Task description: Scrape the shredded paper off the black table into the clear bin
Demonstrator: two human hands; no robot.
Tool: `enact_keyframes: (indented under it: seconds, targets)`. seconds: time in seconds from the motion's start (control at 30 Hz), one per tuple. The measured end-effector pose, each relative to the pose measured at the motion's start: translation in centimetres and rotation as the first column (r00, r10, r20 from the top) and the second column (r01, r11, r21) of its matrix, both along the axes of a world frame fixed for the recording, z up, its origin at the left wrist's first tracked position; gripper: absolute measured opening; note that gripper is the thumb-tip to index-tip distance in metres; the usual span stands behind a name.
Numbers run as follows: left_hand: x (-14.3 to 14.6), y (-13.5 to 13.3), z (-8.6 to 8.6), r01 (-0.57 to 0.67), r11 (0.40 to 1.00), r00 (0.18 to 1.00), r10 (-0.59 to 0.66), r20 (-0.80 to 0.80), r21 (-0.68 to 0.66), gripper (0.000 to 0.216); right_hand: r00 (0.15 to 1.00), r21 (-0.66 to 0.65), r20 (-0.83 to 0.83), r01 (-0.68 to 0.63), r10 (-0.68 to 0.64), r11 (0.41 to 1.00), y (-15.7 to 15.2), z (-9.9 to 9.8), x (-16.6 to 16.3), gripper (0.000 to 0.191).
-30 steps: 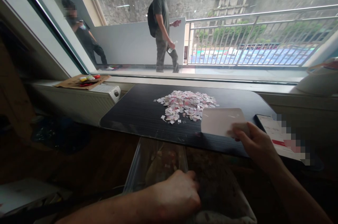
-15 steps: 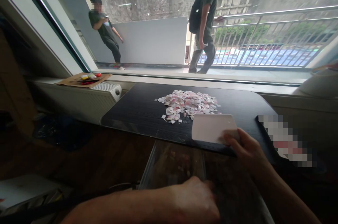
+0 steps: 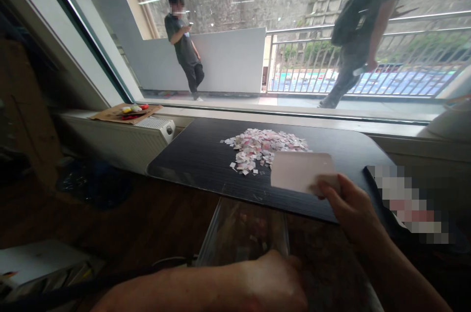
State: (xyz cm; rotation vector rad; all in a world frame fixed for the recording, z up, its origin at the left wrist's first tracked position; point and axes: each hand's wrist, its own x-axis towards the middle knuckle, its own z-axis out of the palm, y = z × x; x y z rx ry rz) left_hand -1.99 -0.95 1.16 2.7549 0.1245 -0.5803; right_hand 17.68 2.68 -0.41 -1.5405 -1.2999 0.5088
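My right hand (image 3: 349,199) grips a flat white plastic scraper (image 3: 300,170) by its right end, with the thumb on top. The scraper is over the near right side of a pile of small pink and white paper squares (image 3: 267,144) and hides part of it. The pile lies on a black tabletop (image 3: 198,155), with a few squares loose at its left. Below the table's front edge stands a clear plastic bin (image 3: 217,233) with some bits inside. My left hand (image 3: 275,277) is closed at the bin's near rim, its fingers mostly hidden.
A blurred-out flat item (image 3: 408,204) lies at the table's right end. To the left, a radiator (image 3: 121,138) carries cardboard (image 3: 106,113) with small tools on it. Behind the table is a window; two people (image 3: 186,47) are outside. A dark plastic bag (image 3: 91,182) lies on the floor.
The scraper has risen slightly and moved a little toward the pile. My left hand stays at the bin. Outside, the person with the backpack has walked right. The view has shifted slightly.
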Motion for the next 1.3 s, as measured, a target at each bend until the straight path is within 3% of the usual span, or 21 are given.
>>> enact_keyframes:
  seconds: [0.1,0.23,0.47,0.67,0.97,1.13,1.3]
  targets:
    - [-0.8,0.3,-0.5,-0.035,0.999,0.999,0.034,0.036,0.041,0.012,0.999,0.097,0.014,0.051,-0.053,0.994,3.0,0.2,-1.2,0.025]
    - [-1.4,0.5,-0.5,-0.085,0.995,0.996,0.084,0.026,0.057,0.014,1.0,0.061,-0.002,-0.02,0.02,0.998,5.0,-0.5,-1.9,0.028]
    - [-0.8,0.2,-0.8,-0.07,0.997,0.994,0.068,0.087,0.026,0.012,0.996,0.003,0.064,-0.057,0.057,0.998,2.6,-0.4,-0.3,0.022]
    - [-0.2,0.1,-0.5,-0.056,0.998,0.997,0.055,0.059,0.023,0.011,0.996,0.066,-0.012,-0.089,0.09,0.994,4.2,-0.3,-1.9,0.025]
    - [-0.3,0.1,0.5,-0.063,0.998,0.998,0.063,0.004,0.005,0.012,0.994,-0.061,-0.032,-0.103,0.102,0.993,1.5,-0.6,0.7,0.017]
    - [-0.2,0.1,-0.7,-0.052,0.998,0.999,0.051,0.017,0.018,0.014,0.988,0.015,-0.118,-0.102,0.103,0.995,3.0,-0.5,-1.2,0.02]
    - [-0.1,0.1,-0.4,-0.057,0.998,0.998,0.057,-0.026,0.005,0.016,0.986,-0.032,-0.086,-0.143,0.14,0.989,2.9,-0.8,-0.9,0.02]
